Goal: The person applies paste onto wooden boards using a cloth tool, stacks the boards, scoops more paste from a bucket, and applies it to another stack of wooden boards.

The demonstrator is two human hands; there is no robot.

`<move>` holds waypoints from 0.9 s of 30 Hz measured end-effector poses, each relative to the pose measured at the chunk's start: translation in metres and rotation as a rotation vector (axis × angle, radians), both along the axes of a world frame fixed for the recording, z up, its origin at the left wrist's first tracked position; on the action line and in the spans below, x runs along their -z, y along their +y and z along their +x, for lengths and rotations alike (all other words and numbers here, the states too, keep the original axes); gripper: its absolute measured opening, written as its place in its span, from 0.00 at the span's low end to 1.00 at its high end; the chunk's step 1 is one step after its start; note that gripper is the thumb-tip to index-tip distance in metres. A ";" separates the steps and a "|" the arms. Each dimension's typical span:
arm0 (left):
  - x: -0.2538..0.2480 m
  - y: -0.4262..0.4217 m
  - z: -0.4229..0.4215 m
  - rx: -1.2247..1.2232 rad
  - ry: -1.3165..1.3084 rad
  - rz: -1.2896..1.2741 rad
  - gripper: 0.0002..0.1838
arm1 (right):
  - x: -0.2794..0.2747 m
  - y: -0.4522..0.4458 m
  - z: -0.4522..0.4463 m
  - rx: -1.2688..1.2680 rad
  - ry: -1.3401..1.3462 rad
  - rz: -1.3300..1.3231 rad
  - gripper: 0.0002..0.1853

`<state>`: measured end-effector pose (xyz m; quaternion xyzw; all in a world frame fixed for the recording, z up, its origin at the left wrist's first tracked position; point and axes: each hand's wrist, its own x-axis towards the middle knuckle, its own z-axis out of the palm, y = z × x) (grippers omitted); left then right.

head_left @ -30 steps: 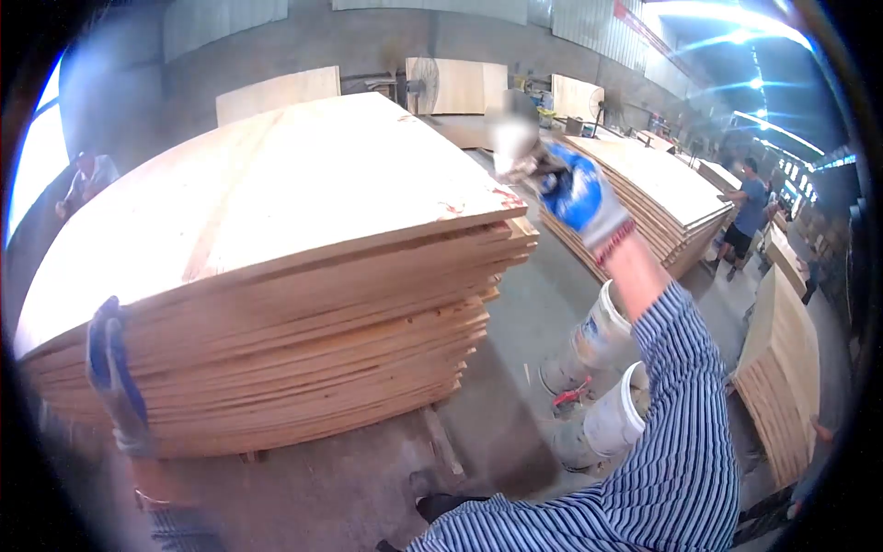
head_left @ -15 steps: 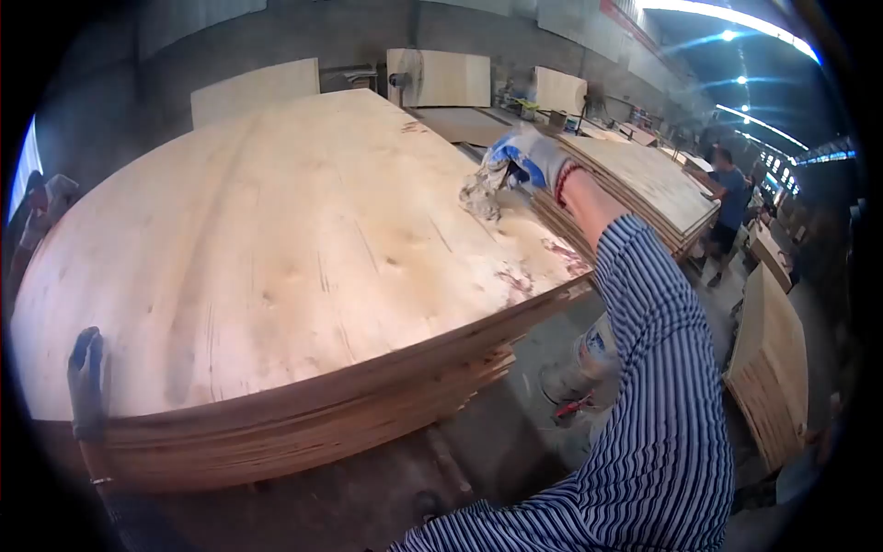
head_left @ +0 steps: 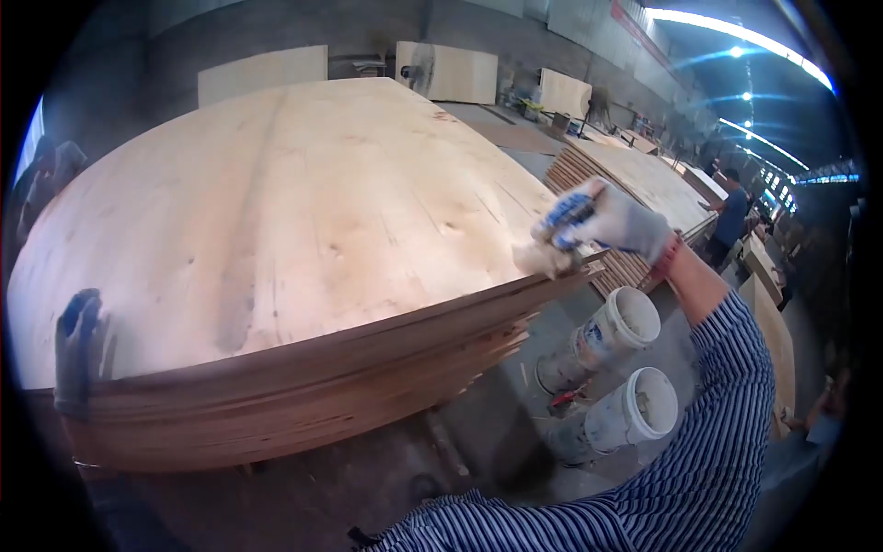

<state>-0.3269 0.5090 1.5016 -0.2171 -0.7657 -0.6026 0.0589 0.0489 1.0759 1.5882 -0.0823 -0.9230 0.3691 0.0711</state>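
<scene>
A large pale plywood sheet [head_left: 359, 212] lies on top of a stack of sheets [head_left: 368, 359] in front of me. My right hand [head_left: 616, 221], in a white glove with blue on the fingers, is closed at the sheet's near right corner. It grips a crumpled, pale grey rag-like thing [head_left: 547, 258], smeared by motion, which touches the corner. Something dark shows between the fingers; I cannot make out what. At the left end of the near edge, my gloved left hand [head_left: 78, 322] rests with its fingers extended over the sheet, holding nothing visible.
Two white buckets [head_left: 635, 317] [head_left: 653, 405] stand on the floor right of the stack, a red-handled object [head_left: 566, 397] between them. Another sheet stack [head_left: 635, 184] lies beyond. One person [head_left: 731, 216] stands at far right, another [head_left: 46, 184] at far left. A fan [head_left: 418, 69] stands behind.
My right hand has moved toward me and right, from the sheet's right edge to its near corner. Reddish patches near that corner no longer show. Both buckets have come into fuller view.
</scene>
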 end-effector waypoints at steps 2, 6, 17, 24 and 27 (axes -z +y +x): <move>0.014 -0.047 -0.046 -0.080 0.217 -0.112 0.18 | -0.005 -0.027 0.012 0.003 0.117 -0.098 0.13; 0.056 -0.100 -0.096 -0.209 0.403 -0.312 0.20 | -0.019 -0.041 -0.042 -0.010 0.497 -0.346 0.14; 0.044 -0.063 -0.058 -0.272 0.324 -0.247 0.21 | 0.034 0.028 -0.248 0.208 0.256 0.236 0.14; 0.042 -0.052 -0.050 -0.259 0.311 -0.279 0.20 | 0.020 -0.043 -0.152 -0.132 0.076 0.004 0.14; 0.028 -0.028 -0.028 -0.353 0.361 -0.274 0.20 | 0.012 -0.094 -0.088 -0.117 0.011 -0.004 0.12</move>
